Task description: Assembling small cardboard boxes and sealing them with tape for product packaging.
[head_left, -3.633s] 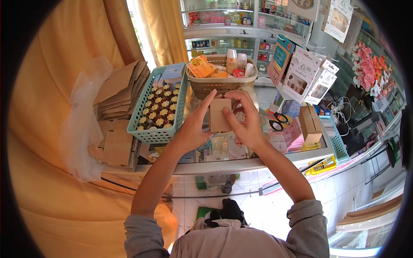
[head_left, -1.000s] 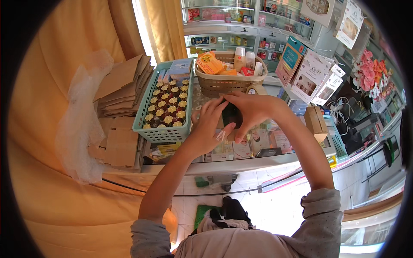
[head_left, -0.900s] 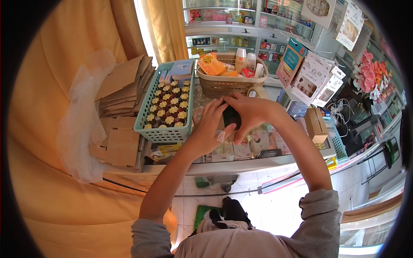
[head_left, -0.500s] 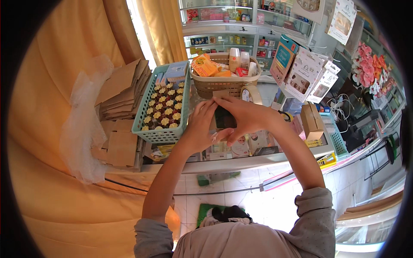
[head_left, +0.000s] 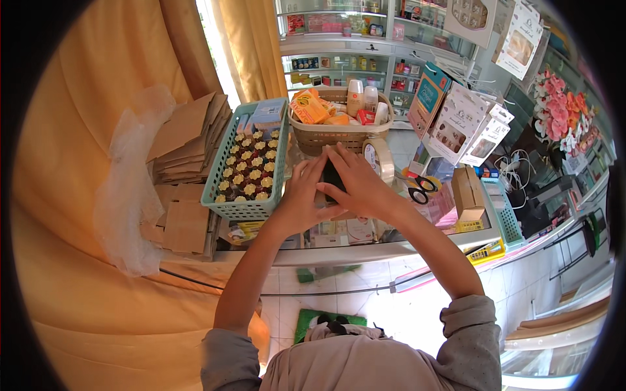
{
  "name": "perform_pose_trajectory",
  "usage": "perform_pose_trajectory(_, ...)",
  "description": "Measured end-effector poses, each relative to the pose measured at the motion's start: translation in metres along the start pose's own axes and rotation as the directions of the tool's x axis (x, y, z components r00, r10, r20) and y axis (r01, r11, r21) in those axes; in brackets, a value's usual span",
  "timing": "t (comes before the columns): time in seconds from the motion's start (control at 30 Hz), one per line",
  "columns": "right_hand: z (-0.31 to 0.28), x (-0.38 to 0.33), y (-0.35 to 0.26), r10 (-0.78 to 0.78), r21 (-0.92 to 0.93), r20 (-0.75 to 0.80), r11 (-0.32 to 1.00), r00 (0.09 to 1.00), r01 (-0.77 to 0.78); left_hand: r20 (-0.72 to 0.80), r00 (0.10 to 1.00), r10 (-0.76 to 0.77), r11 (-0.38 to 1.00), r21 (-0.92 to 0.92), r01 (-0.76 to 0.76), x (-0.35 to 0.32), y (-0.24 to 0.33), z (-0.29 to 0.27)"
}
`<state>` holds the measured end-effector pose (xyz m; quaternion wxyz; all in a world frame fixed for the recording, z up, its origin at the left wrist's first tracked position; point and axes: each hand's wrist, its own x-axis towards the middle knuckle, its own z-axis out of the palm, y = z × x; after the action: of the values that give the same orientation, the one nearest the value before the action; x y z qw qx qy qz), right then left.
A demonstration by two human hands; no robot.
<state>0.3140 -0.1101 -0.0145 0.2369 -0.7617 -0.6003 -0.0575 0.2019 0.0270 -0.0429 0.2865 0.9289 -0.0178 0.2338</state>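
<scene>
Over the glass counter [head_left: 261, 257], my two hands close in around a small dark piece with brown cardboard-like edges [head_left: 333, 177]. My left hand [head_left: 301, 197] grips its left side, thumb toward the near edge. Against the top and right side lies my right hand [head_left: 360, 181], its fingertips meeting the left hand's at the far end. The hands cover most of the piece, so its full shape is hidden. Just right of the right hand, a wide roll of tape [head_left: 386, 161] stands on edge. Black-handled scissors [head_left: 422, 189] lie farther right.
At left stand a green basket [head_left: 244, 210] of gold-capped bottles and stacked flat cardboard [head_left: 186, 225] beside bubble wrap [head_left: 127, 195]. A tan basket [head_left: 339, 138] of toiletries is behind my hands. A small carton [head_left: 468, 193] and hanging packets [head_left: 456, 124] are at right.
My right hand has flattened and moved in toward the left over the piece, covering more of it. The scissors now show more fully beyond my right arm.
</scene>
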Motion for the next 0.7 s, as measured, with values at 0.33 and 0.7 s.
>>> perform_pose_trajectory(0.33, 0.02, -0.012, 0.008, 0.165, 0.522, -0.106, 0.849, 0.98, -0.087, 0.042, 0.998, -0.051, 0.998, 0.042, 0.049, 0.001, 0.002, -0.001)
perform_pose_trajectory(0.7, 0.027, -0.012, 0.018, 0.124, 0.545, -0.097, 0.837, 0.988, -0.051, 0.062, 0.998, 0.009, 0.998, 0.062, -0.013, 0.003, 0.004, -0.001)
